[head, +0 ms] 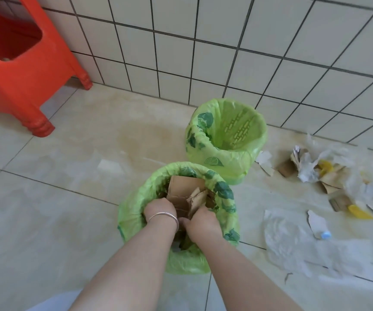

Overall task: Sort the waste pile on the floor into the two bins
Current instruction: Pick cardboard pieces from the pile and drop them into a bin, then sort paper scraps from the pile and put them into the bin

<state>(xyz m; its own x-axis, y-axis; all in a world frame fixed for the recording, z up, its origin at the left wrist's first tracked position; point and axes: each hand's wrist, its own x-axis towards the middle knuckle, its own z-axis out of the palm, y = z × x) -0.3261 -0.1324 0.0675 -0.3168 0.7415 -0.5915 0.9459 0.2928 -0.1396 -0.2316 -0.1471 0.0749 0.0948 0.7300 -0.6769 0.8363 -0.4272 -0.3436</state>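
Both hands were down in the near bin (136,212), packing cardboard (185,194) into it. My left hand (159,208), the one with the bangle (165,217), gripped the brown cardboard from the left. My right hand (200,221) was curled on the folded pieces beside it. The two hands sat close together, nearly touching at the thumbs, both inside the green liner.

The cardboard stood upright and poked above the rim, so I judged it wasn't seated yet. Step in hand, as I read it: pressing the cardboard load down so the near bin took more.

The far bin (225,133) stood by the tiled wall (248,52), just beyond the near one. Its liner showed nothing inside that I could see.

The waste pile (329,176) lay on the floor (68,164) to my right, well apart from my hands. It held more cardboard scraps, crumpled paper, clear plastic film (293,239), yellow bits (358,212) and what looked like a small bottle with a blue cap (325,235). So the sort was partway, most of the pile not yet done.

Next move probably called for letting go, reaching right and picking the plastic for the far bin. Film would be limp and slippery; pinch, don't scoop.

A red plastic stool (19,63) stood at the far left.
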